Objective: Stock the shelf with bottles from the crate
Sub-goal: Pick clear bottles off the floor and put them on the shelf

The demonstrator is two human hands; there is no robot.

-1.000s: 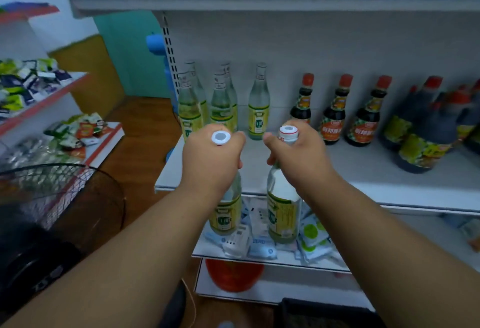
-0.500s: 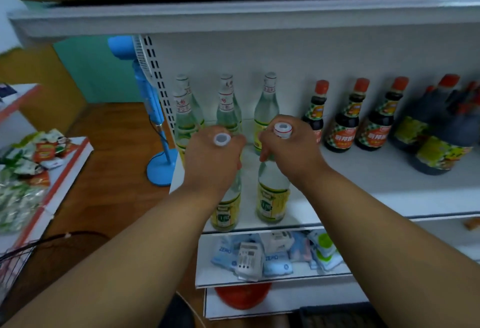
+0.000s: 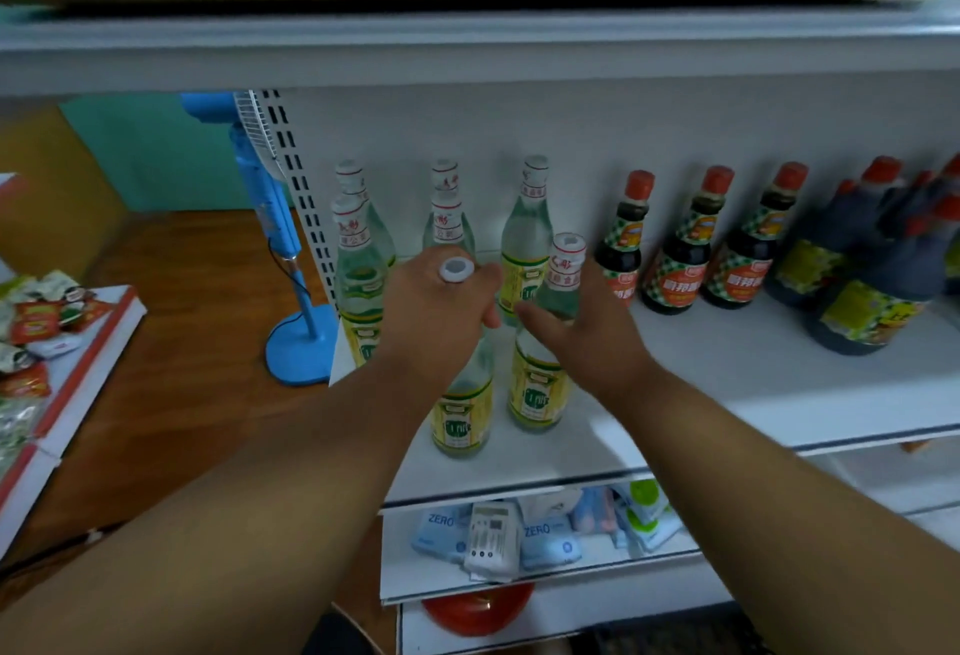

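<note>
Two clear bottles with yellow-green labels stand upright near the front edge of the white shelf, side by side and just apart. Your left hand is wrapped round the neck of the left bottle, fingers curled tight below its white cap. Your right hand sits at the shoulder of the right bottle, its fingers loosened and fairly straight, touching the glass rather than clasping it. Behind them, more clear bottles stand against the back wall. To the right you have a row of dark sauce bottles with red caps, then larger dark jugs. A blue fan stands on the wooden floor to the left.
</note>
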